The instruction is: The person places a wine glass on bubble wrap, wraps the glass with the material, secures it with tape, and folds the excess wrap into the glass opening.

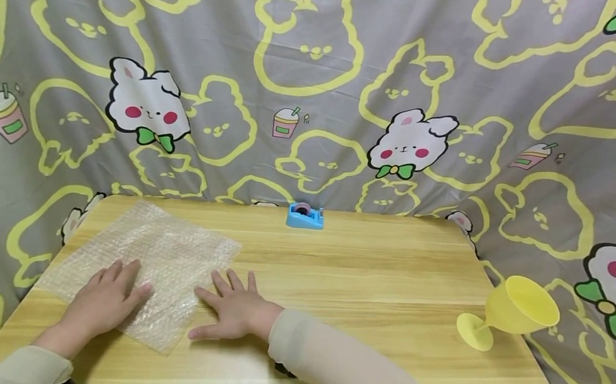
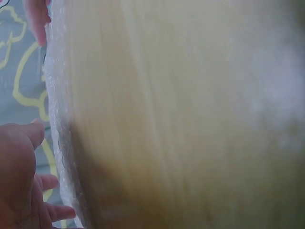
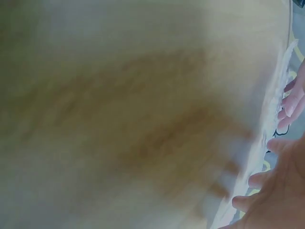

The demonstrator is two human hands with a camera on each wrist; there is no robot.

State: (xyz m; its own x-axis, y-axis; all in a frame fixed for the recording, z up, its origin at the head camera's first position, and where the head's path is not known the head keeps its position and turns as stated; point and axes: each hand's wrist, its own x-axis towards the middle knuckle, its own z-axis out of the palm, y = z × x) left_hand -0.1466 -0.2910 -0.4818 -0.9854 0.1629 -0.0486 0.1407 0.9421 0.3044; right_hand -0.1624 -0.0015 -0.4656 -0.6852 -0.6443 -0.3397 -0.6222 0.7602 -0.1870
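Observation:
A sheet of clear bubble wrap (image 1: 167, 246) lies flat at the left of the wooden table. My left hand (image 1: 105, 299) is over its near left part, fingers extended and thumb apart. At the sheet's right edge is my right hand (image 1: 233, 309), its fingers spread wide. Neither hand grips anything. In the left wrist view the left hand (image 2: 19, 176) shows beside the sheet's edge (image 2: 62, 143). The right wrist view has the right hand (image 3: 276, 191) along the same sheet (image 3: 271, 114); whether its fingertips press down I cannot tell.
A yellow goblet (image 1: 521, 305) stands tilted-looking near the table's right edge. At the back edge sits a blue tape dispenser (image 1: 305, 217) holding a small roll. A grey curtain (image 1: 328, 106) with yellow cartoon outlines surrounds the wooden table (image 1: 368, 267).

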